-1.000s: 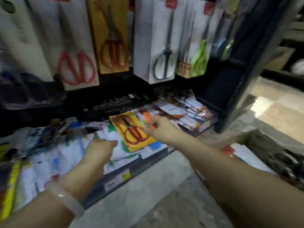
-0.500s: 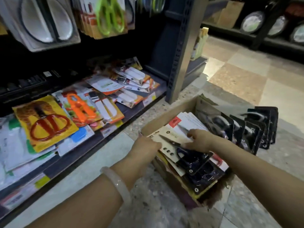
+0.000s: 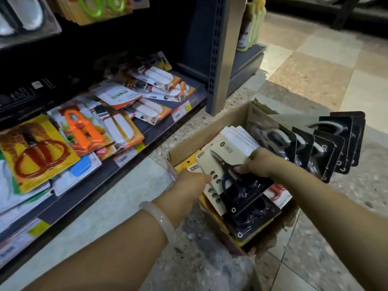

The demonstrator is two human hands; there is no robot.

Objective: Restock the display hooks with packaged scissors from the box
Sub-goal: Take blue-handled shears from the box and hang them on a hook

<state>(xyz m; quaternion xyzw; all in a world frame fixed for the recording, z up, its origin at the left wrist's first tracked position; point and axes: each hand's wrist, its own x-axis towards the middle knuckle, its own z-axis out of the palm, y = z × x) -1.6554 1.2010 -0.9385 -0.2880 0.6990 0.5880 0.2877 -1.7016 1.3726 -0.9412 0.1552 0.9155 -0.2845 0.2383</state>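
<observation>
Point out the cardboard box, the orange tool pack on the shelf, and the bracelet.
cardboard box [image 3: 212,131]: head view, far wall.
orange tool pack [image 3: 83,131]: head view, the tool's orange body.
bracelet [image 3: 161,219]: head view, band on left wrist.

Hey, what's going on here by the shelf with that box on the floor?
A person is crouched over a cardboard box on the shop floor, both hands in it. The left hand and right hand grip the top pack of dark-handled scissors from a stack of similar packs. More dark packs stand upright at the box's far end. No pack has left the box yet; the shelf alongside holds other packaged tools.
</observation>
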